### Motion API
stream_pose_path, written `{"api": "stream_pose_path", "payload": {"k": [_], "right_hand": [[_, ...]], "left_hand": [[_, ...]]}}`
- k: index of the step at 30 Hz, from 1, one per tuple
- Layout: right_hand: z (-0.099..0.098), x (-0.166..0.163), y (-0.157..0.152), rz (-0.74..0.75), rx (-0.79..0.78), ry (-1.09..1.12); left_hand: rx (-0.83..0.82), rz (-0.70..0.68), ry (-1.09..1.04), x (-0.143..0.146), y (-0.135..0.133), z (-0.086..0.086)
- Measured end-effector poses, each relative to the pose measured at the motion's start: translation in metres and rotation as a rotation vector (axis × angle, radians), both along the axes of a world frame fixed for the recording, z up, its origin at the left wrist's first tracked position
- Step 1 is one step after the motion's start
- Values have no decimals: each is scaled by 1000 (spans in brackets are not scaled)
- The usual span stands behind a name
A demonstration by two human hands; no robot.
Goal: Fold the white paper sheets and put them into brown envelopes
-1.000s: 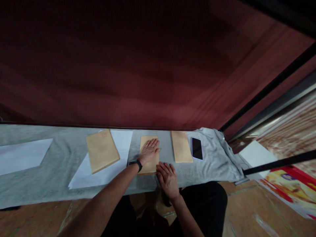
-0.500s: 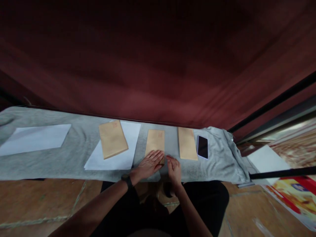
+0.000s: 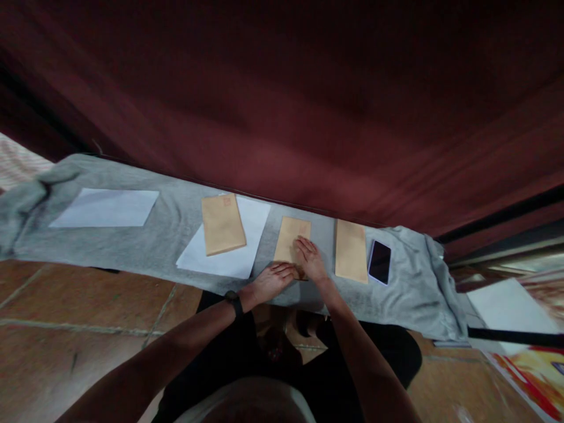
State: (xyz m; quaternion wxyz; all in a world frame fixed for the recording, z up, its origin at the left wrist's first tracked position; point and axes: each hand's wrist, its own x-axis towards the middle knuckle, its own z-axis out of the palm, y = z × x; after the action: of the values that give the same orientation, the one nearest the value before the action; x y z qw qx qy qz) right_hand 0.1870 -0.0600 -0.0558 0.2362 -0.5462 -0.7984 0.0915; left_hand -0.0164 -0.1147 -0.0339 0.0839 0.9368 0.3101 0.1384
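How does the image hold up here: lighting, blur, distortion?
Head view: dim, the red cloth fading to near black at the top; head view: left hand and right hand discernible but soft, red print unreadable; head view: wide-angle stretching towards the edges.

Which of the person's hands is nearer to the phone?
Right. The right hand lies on the middle envelope, left of the phone, with another envelope between; the left hand is farther left, at the middle envelope's near end.
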Motion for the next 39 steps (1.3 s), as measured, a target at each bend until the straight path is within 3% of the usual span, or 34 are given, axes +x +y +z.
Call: {"api": "stream_pose_path", "payload": {"k": [8,17,29,39], "right_hand": [[-7,4,15,-61,39,-66],[-7,1,-24,46,4,-82],[6,1,-74,89,-67,1],[3,0,-100,0,9,68]], "left_hand": [[34,-24,123,-5,-7,13],[-23,-9,78,-4,-11,7],[68,-16,3,-5,-6,0],[-77,6,-142,-6,6,-9]]}}
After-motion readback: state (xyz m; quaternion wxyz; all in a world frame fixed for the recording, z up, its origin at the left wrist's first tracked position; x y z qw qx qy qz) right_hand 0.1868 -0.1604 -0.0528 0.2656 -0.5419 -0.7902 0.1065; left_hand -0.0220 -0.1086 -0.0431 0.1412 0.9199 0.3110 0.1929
